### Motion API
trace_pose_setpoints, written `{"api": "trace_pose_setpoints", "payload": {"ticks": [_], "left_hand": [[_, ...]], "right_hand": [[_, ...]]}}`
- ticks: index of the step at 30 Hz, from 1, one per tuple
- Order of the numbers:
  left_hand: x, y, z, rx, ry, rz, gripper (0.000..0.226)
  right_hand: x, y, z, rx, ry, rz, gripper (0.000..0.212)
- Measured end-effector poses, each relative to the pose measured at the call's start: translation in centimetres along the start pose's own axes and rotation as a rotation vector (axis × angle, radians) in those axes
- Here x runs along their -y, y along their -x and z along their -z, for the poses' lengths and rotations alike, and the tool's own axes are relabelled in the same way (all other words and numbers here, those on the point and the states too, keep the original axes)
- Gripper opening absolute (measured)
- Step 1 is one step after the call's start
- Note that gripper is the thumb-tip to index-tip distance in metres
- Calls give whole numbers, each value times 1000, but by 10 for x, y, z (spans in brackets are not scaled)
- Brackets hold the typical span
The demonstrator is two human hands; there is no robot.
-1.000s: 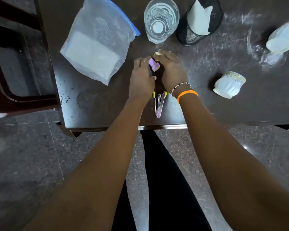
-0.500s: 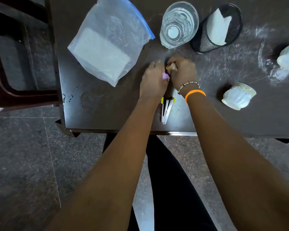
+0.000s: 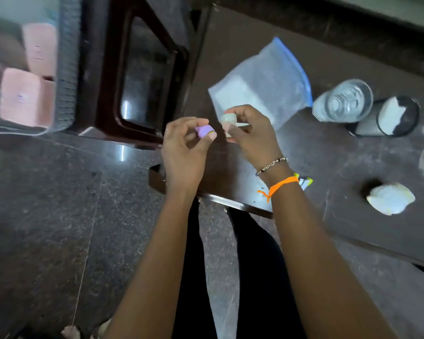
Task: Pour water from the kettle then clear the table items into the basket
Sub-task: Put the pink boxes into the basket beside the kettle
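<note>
— Both hands have lifted off the table (image 3: 353, 167) since a moment ago, swinging left past its edge.

— Why? The left hand (image 3: 184, 152) pinches a purple piece (image 3: 204, 130), the right hand (image 3: 252, 135) a pale one (image 3: 228, 118), likely bound for the basket (image 3: 66, 69) beyond the table's left edge.

— Open floor lies between; glass (image 3: 343, 101) and bag (image 3: 262, 86) wait farther back on the table.

Left hand (image 3: 185, 145), right hand (image 3: 249, 133) lifted off table (image 3: 353, 167) — separated, pieces held.

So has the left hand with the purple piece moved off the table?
Yes: the left hand, pinching the small purple piece, shifted left, away from the clear plastic bag.
</note>
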State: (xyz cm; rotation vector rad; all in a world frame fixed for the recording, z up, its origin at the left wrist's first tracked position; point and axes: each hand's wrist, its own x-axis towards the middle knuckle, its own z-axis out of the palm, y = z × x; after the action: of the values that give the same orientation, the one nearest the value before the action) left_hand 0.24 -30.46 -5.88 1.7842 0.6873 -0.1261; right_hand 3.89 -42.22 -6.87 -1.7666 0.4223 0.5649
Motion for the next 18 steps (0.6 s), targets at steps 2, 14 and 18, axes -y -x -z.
{"api": "trace_pose_setpoints", "payload": {"ticks": [2,14,18], "left_hand": [[-14,-12,38,-71,45,-18,30],[-48,-139,197,-263,-181,-115,19],[-53,-190,208,-246,-259,-138,22]], "right_hand": [[32,-1,-30,48,26,56,21],[159,-62,-204,45,236,330,18],[175,-98,-234,-81,323,392,17]]}}
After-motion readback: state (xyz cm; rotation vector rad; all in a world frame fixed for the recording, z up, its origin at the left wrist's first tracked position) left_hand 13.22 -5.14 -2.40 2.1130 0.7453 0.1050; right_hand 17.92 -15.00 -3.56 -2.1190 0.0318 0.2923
